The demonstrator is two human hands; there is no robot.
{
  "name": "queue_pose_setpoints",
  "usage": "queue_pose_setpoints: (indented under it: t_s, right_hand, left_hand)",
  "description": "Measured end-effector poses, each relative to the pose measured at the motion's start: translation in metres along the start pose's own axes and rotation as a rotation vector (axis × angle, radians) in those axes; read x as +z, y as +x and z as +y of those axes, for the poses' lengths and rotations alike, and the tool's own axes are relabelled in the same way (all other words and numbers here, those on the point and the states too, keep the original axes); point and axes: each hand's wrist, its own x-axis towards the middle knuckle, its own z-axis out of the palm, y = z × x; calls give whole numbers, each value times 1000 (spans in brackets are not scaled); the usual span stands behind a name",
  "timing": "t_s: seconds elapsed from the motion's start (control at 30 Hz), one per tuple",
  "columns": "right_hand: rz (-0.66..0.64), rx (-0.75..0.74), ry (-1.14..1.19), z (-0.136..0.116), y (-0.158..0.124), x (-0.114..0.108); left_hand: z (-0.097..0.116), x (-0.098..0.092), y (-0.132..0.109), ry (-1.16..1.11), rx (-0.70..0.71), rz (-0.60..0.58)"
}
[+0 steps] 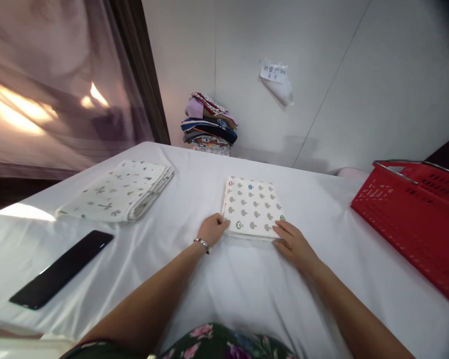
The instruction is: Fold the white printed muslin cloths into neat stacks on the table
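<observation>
A folded white cloth point(252, 204) printed with rows of grey mushroom shapes, a few outlined in red, blue and green, lies flat in front of me. My left hand point(212, 228) is closed on its near left corner, fingers curled in. At the near right corner my right hand point(292, 243) grips the edge, with some fingers on top and others lower at the side. Further left, apart from both hands, rests a larger folded white cloth point(121, 192) with dark plant prints.
Both cloths lie on a white-covered table point(194, 199). A black phone-like slab point(63, 269) is at the near left, and a red perforated basket point(411, 214) stands on the right. Beyond the far edge rises a stack of folded clothes point(209, 124) against the wall. A curtain point(67, 89) hangs left.
</observation>
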Motion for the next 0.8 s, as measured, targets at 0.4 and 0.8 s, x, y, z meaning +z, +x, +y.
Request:
queue_pose_setpoints:
  t_s: [0.4, 0.8]
  right_hand:
    - [-172, 27, -51, -37, 30, -15]
    - [-321, 87, 99, -71, 97, 10]
  left_hand:
    - [3, 0, 1, 53, -14, -22]
    - [-1, 3, -2, 215, 50, 7]
